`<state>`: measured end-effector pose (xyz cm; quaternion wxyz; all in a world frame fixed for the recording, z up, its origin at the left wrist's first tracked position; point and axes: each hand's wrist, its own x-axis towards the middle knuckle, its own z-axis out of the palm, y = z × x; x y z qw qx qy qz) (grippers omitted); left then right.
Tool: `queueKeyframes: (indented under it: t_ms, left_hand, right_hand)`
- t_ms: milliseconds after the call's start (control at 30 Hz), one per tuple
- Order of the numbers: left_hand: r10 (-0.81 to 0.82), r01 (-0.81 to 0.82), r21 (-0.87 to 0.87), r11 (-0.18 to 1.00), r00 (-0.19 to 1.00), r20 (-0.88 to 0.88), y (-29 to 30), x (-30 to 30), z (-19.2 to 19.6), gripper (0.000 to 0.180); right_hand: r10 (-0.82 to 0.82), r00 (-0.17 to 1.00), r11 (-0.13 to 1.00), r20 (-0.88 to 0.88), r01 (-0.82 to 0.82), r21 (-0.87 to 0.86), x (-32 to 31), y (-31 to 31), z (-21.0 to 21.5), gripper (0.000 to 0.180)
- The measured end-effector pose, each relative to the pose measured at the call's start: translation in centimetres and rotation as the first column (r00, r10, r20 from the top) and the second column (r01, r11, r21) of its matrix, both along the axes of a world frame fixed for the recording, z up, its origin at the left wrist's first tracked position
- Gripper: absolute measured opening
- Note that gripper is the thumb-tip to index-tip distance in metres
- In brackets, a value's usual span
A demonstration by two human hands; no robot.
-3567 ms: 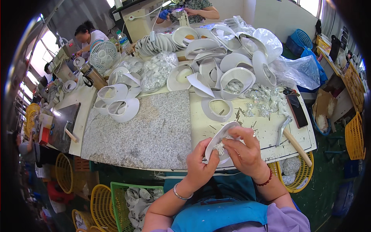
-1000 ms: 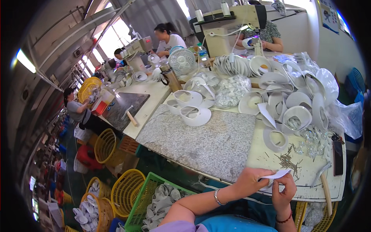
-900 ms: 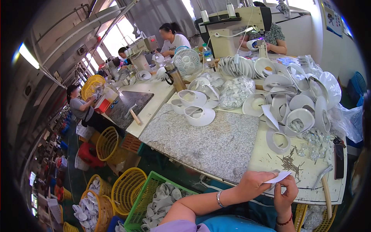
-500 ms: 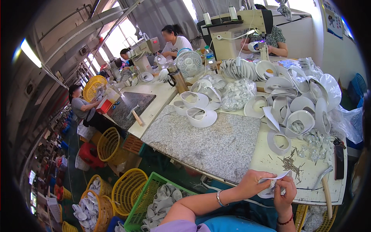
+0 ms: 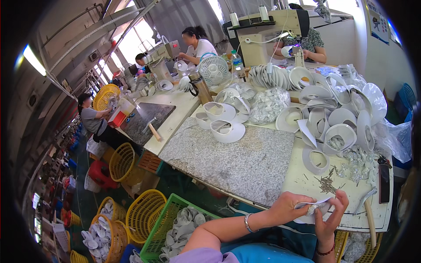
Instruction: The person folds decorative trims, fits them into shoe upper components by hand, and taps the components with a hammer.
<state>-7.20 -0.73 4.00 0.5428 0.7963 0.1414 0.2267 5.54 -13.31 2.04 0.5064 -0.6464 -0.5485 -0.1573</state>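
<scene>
Down at the table's front edge, both my hands are on a white shoe upper [image 5: 323, 209], a curved piece with a pale sparkly cluster on it. My left hand [image 5: 291, 209] pinches its left side between thumb and fingers. At the right end, my right hand [image 5: 332, 217] has its thumb against the cluster and its fingers around the far edge. Part of the piece is hidden behind the fingers. Just beyond lies a scatter of thin brown sticks [image 5: 326, 184], with another white upper [image 5: 315, 160] behind it.
A grey stone slab [image 5: 232, 162] covers the table's middle. Many white uppers [image 5: 340, 136] pile up at right, near a wooden-handled hammer [image 5: 371, 219]. A green basket [image 5: 151, 245] stands below left. Behind, a person works at a sewing machine [image 5: 256, 48]; others work further left.
My right hand has shifted slightly right and its fingers have opened wider along the upper's edge. More of the sparkly cluster shows. My left hand keeps its pinch.
</scene>
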Motion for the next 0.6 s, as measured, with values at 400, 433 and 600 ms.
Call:
queueKeyframes:
  t_ms: [400, 433, 600]
  left_hand:
    - [-0.024, -0.003, 0.197, 0.980, 0.990, 0.136, -0.5, 0.2, -1.1, 0.029]
    - [-0.011, -0.051, 0.286, 0.957, 0.977, 0.212, -0.6, 0.3, -1.1, 0.030]
    - [-0.007, -0.084, 0.367, 0.926, 0.971, 0.240, -0.6, 0.3, -1.0, 0.029]
  right_hand:
    - [0.255, 0.947, 0.966, -0.197, -0.260, 0.000, 1.6, 0.1, -0.5, 0.039]
    - [0.271, 0.944, 0.962, -0.188, -0.271, 0.023, 1.5, 0.3, -0.5, 0.036]
    - [0.279, 0.951, 0.960, -0.135, -0.278, 0.026, 1.7, 0.3, -0.2, 0.034]
